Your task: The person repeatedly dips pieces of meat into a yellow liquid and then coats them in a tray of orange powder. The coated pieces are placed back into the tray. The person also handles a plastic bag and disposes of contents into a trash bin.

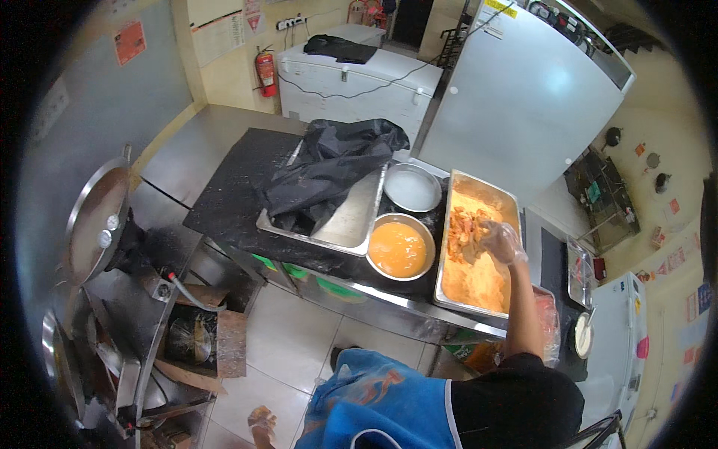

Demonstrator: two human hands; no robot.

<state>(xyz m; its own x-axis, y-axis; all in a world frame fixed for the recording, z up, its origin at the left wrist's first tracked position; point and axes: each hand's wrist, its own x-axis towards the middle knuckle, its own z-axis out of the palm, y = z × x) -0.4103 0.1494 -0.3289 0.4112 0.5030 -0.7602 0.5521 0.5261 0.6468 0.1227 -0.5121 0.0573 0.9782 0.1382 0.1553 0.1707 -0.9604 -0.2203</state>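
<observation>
My right hand point(501, 241), in a clear plastic glove, is over a deep steel pan point(511, 213) of orange-yellow breading flour point(474, 283). Its fingers are at coated meat pieces point(463, 227) lying on the flour; whether they grip a piece is unclear. My left hand point(262, 418), gloved and smeared with batter, hangs low at the picture's bottom, away from the table, its fingers partly curled. Left of the pan stands a round metal bowl of orange liquid batter point(397, 250). Behind that bowl is a round pan of cloudy liquid point(413, 187).
Black plastic sheeting point(331, 174) partly covers a steel tray point(356, 224) on the table. A wok point(98, 221) with two dials stands at left. An open cardboard box point(231, 343) sits below. Plastic-bagged reddish food point(545, 314) and a bowl with a utensil point(583, 337) are at right.
</observation>
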